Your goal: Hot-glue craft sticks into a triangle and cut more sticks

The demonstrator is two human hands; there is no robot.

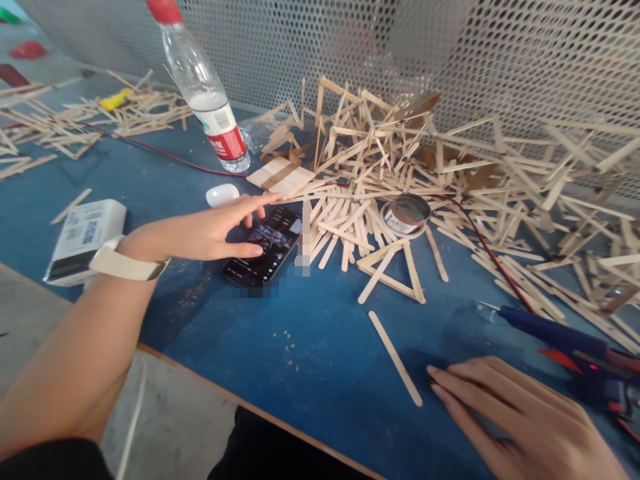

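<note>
My left hand (pixel 220 230), with a pale watch band at the wrist, reaches over a phone (pixel 273 243) lying screen-up on the blue table. Its thumb is on or just above the lit screen, and its index finger stretches toward a banded bundle of wooden craft sticks (pixel 281 177). At the lower right, my right hand (pixel 515 413) lies low over the table, fingers extended and nothing visible in them. A single craft stick (pixel 395 358) lies left of its fingertips. Beyond it is a triangle of joined sticks (pixel 393 273). A blue glue gun (pixel 555 333) lies beside my right hand.
A large heap of craft sticks (pixel 365 153) stands against a perforated metal panel (pixel 300 47). A round tin (pixel 407 213) sits among them. Further left are a water bottle (pixel 210 100), a white earbud case (pixel 223 195) and a white box (pixel 87 240). A red-black cable (pixel 170 157) crosses the table.
</note>
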